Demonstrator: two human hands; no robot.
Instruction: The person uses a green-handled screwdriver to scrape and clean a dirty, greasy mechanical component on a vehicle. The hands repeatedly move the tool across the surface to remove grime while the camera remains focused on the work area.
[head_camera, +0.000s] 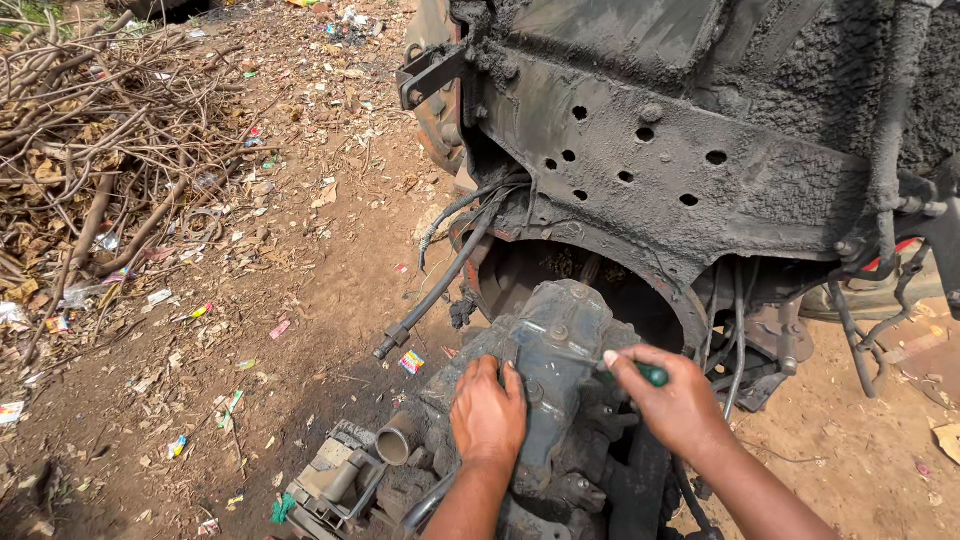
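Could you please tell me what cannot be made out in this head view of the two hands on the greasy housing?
- Tool tip: the right hand wraps a green-handled tool; its shaft and tip are hidden by the hand.
- Left hand: its fingertips curl over the housing, so what they press is hidden.
- Housing's lower end: cut off by the bottom edge.
- Hose: its upper end vanishes behind the grimy frame.

An open-air roadside repair yard: a grease-caked vehicle chassis (680, 150) is looming over bare, litter-strewn dirt ground (300, 330), with a heap of dry branches (90, 150) lying alongside and sun glaring down.
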